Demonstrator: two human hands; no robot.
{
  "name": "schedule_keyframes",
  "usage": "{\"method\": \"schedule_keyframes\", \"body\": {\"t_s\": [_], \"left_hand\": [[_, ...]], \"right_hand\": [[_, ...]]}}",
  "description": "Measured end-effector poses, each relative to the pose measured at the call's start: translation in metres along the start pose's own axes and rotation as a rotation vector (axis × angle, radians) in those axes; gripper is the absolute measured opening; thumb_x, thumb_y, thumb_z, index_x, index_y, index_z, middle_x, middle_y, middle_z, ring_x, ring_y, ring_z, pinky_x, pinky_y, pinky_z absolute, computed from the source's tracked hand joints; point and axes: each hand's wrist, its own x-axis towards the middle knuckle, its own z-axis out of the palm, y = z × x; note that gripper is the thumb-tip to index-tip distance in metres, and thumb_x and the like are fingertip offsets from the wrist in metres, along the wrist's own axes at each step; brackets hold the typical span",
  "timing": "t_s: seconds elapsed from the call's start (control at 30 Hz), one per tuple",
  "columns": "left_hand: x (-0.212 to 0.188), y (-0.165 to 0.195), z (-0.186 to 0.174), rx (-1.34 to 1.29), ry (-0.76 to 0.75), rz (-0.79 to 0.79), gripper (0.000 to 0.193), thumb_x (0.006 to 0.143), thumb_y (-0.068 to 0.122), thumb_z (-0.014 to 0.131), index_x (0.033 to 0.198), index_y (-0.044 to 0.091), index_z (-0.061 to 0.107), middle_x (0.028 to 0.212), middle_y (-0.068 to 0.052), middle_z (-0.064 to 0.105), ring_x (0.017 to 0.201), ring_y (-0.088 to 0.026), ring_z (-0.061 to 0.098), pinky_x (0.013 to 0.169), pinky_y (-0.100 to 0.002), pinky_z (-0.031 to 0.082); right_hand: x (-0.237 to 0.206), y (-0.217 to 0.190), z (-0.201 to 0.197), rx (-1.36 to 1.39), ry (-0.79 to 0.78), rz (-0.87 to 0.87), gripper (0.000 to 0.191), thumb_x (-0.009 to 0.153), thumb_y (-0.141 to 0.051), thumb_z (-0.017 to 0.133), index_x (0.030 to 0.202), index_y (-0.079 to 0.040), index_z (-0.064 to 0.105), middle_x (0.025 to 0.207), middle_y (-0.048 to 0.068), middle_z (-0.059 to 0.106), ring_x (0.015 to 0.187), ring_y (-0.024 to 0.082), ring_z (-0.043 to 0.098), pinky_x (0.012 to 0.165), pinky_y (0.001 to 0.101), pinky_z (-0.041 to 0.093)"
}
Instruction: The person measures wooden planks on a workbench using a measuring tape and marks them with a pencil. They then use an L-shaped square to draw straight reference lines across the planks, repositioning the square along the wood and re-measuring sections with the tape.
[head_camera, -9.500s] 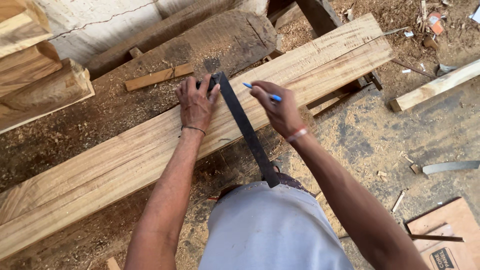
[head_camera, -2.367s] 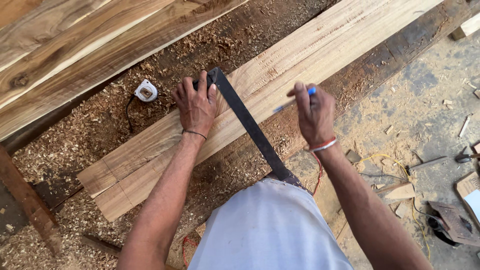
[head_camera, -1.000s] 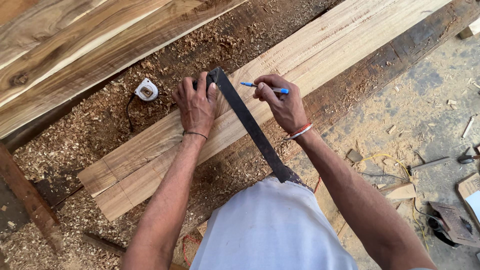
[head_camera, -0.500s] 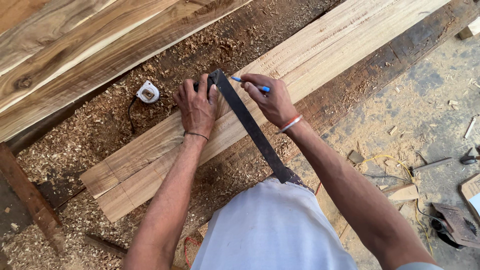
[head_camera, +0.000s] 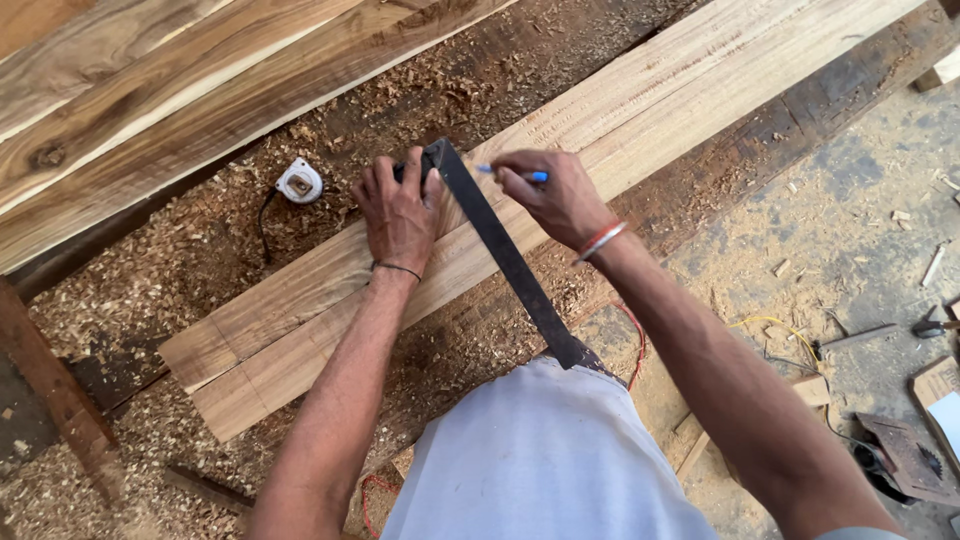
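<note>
My left hand (head_camera: 398, 208) presses flat on the stock end of a dark metal try square (head_camera: 505, 255), holding it down on a long pale wooden plank (head_camera: 690, 95). The square's blade runs across the plank toward my body. My right hand (head_camera: 560, 198) grips a blue pen (head_camera: 520, 174), its tip resting beside the blade near the plank's far edge. A red and white bangle circles my right wrist.
A small white tape measure (head_camera: 299, 181) lies in the sawdust left of my left hand. Darker planks (head_camera: 150, 110) are stacked at the upper left. Wood scraps, a saw blade (head_camera: 915, 460) and a yellow cord (head_camera: 770, 325) lie on the floor at right.
My right hand has brought the blue pen leftward and up to the square's blade near the far edge. My left hand stays pressed on the square.
</note>
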Motion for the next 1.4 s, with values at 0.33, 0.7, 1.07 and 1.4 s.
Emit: {"method": "schedule_keyframes", "body": {"t_s": [0.33,0.7,1.07,1.4], "left_hand": [[-0.001,-0.002,0.001,-0.03,0.013,0.01,0.039,0.11,0.042,0.051,0.139,0.016,0.059,0.107,-0.011,0.047,0.107,-0.027,0.05,0.099,-0.054,0.041],[-0.002,-0.004,0.008,-0.005,0.04,0.012,0.036,0.106,0.037,0.059,0.136,0.019,0.061,0.108,-0.011,0.048,0.106,-0.027,0.052,0.098,-0.056,0.044],[0.003,0.0,-0.001,-0.01,0.028,-0.005,0.039,0.105,0.038,0.058,0.136,0.016,0.061,0.106,-0.012,0.049,0.102,-0.028,0.053,0.097,-0.056,0.041],[-0.011,-0.039,-0.015,-0.198,-0.067,-0.114,0.038,0.101,0.038,0.069,0.129,0.013,0.066,0.109,-0.013,0.055,0.103,-0.028,0.055,0.1,-0.053,0.043]], "right_hand": [[0.002,0.001,0.012,-0.042,-0.001,-0.114,0.031,0.101,-0.024,0.061,0.12,-0.004,0.074,0.11,0.016,0.078,0.091,0.026,0.077,0.084,0.0373,0.06],[-0.096,0.006,-0.026,-0.158,-0.227,-0.004,0.034,0.098,-0.03,0.059,0.113,-0.005,0.077,0.101,0.015,0.079,0.081,0.026,0.077,0.076,0.0389,0.061],[-0.117,0.036,0.007,-0.245,-0.083,0.239,0.045,0.103,-0.041,0.054,0.089,0.0,0.065,0.069,0.025,0.066,0.066,0.042,0.065,0.066,0.0535,0.051],[-0.137,0.037,0.079,-0.126,-0.063,0.219,0.031,0.1,-0.03,0.059,0.091,-0.001,0.064,0.066,0.023,0.064,0.063,0.041,0.064,0.061,0.0522,0.048]]}}
